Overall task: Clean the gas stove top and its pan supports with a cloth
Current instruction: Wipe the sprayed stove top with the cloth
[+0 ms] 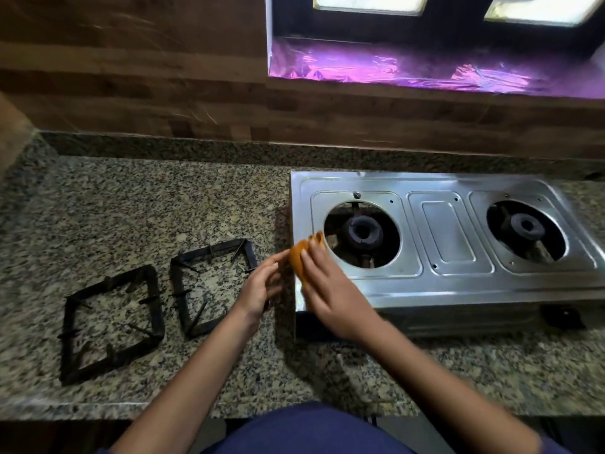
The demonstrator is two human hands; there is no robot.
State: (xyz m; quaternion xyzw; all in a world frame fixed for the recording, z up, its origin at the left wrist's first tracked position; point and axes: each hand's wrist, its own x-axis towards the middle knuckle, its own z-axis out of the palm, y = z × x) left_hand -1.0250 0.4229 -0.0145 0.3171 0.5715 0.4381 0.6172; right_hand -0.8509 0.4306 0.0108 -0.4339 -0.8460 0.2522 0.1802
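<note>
The right hand (330, 291) is pressing an orange cloth (299, 260) under flat, close-set fingers onto the stove top (448, 290) at its near left corner. The left hand (262, 286) is touching the cloth's edge with loosely curled fingertips. Just left of those fingers, two black pan supports (113, 322) (212, 283) are lying on the granite counter (147, 208). Beyond the fingers, two bare burners (361, 232) (525, 226) are sitting uncovered.
</note>
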